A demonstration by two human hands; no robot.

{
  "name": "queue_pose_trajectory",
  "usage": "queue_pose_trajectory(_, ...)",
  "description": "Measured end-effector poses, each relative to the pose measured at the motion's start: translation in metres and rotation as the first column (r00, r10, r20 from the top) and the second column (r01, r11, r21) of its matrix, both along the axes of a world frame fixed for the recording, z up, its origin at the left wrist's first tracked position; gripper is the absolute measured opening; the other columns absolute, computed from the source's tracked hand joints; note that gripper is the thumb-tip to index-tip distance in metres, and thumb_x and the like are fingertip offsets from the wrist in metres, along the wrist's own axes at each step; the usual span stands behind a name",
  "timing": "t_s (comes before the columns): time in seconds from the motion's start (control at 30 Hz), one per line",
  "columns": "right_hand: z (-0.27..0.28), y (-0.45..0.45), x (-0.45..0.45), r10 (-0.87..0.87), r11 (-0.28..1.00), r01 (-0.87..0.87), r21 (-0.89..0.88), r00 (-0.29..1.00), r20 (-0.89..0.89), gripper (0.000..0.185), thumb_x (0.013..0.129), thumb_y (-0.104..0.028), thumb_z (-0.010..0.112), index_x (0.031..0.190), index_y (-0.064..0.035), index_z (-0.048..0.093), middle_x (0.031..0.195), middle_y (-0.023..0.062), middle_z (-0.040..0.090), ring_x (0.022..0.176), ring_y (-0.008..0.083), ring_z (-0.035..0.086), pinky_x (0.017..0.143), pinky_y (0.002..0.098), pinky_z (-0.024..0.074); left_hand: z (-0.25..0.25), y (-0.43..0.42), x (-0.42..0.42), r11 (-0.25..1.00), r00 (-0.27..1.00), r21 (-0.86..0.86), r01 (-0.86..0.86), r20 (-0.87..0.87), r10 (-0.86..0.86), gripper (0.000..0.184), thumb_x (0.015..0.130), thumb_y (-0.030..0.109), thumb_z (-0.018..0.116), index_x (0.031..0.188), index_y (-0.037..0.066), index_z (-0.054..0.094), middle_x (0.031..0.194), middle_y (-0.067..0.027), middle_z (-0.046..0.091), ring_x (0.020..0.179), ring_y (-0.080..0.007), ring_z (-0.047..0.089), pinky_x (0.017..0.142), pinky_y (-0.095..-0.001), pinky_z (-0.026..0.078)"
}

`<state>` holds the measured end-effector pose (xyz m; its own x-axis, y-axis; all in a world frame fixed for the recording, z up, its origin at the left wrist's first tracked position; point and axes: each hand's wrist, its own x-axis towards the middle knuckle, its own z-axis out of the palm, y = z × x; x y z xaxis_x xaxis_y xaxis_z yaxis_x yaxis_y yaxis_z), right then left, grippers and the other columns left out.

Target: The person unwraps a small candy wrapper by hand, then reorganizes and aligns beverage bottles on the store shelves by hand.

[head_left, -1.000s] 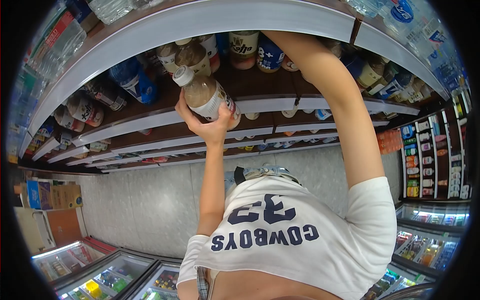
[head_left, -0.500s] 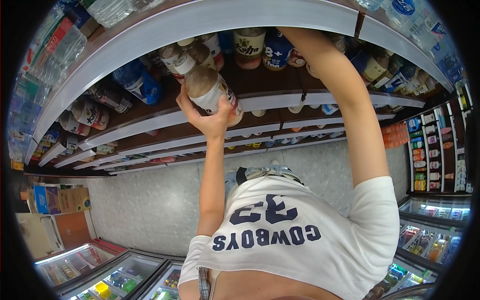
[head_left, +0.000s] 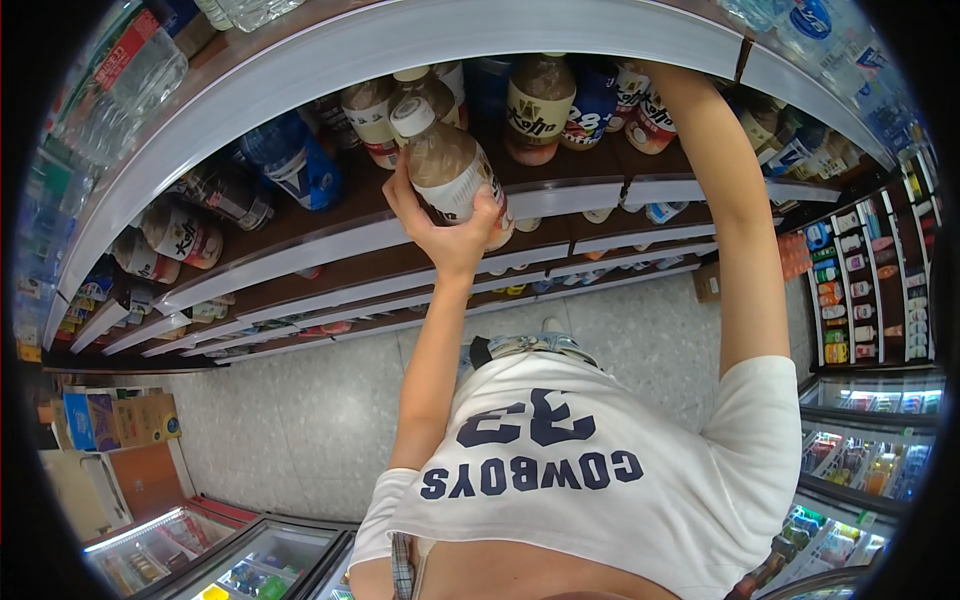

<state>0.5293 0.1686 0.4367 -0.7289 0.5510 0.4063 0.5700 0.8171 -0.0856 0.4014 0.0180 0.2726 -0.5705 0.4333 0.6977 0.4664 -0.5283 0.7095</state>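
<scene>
My left hand point(head_left: 447, 238) is wrapped round a white-capped bottle of brown drink point(head_left: 452, 172), tilted in front of the shelf. Behind it stand more bottles of the same kind point(head_left: 370, 122). My right forearm point(head_left: 705, 130) reaches in under the upper shelf's edge, which hides the hand and its fingers. Close to that wrist are a bottle with a white and red label point(head_left: 650, 125) and a dark blue bottle point(head_left: 588, 122). A brown drink bottle with a cream label point(head_left: 540, 112) stands to their left.
The pale upper shelf edge point(head_left: 450, 65) curves above both arms, with clear water bottles point(head_left: 125, 85) over it. A blue bottle point(head_left: 290, 165) and brown bottles point(head_left: 182, 232) occupy the shelf's left part. Lower shelves hold goods. Glass-topped coolers point(head_left: 265, 565) and cartons point(head_left: 120, 420) stand behind.
The view has shifted, so the shelf bottles appear farther right. My left hand still grips the bottle, now slightly lower and farther right. My right forearm has shifted right, and more bottles show beside it.
</scene>
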Motion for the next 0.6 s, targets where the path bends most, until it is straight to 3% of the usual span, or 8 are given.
queue_pose_trajectory(0.6,0.015,0.008,-0.057,0.04,0.996,-0.03,-0.086,0.992,0.121,0.057,0.081,-0.042,0.071,0.122,-0.0053,0.057,0.101,0.0187,0.067,0.096,0.0356,0.065,0.083,0.044,0.0512,-0.013,-0.007,-0.002,1.0,0.999,-0.006,0.003,0.048,-0.003,0.084,0.059,0.018,0.077,0.135,0.0,0.045,0.113,-0.0134,0.046,0.107,-0.0285,0.051,0.095,-0.041,0.042)
